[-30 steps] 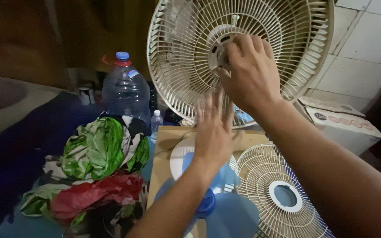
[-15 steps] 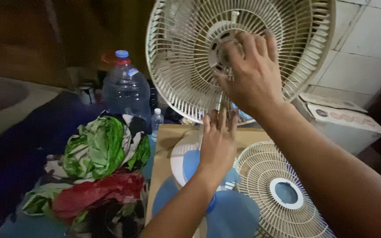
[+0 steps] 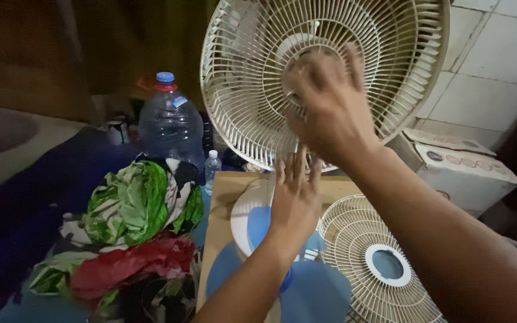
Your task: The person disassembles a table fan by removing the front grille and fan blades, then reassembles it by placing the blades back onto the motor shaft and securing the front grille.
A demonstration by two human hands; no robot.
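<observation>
Fingers bunched at the hub, the right hand (image 3: 330, 110) presses on the centre of an upright cream rear fan guard (image 3: 324, 81); motion blur hides whether it pinches a nut there or only touches the hub, so the grip cannot be told for certain. The left hand (image 3: 294, 197) is flat and empty, fingers straight and together, its tips at the guard's lower rim near the fan's neck, as if steadying it.

The fan stands at the far edge of a wooden board (image 3: 225, 197), in front of a tiled wall (image 3: 498, 72). Its front is bare: the blue fan blade (image 3: 315, 293) lies flat on the board beneath the left forearm, and the detached front guard (image 3: 378, 263) lies face up just beside it, to the right.

Judging from this layout, front guard and blade are already off, while the rear guard remains mounted on the motor; the hub fastening appears to be the part in hand.

To the left sit a large water bottle (image 3: 170, 125), a small bottle (image 3: 212, 167) and a heap of green and red cloth (image 3: 133, 233). A white cardboard box (image 3: 468, 170) rests at right.
</observation>
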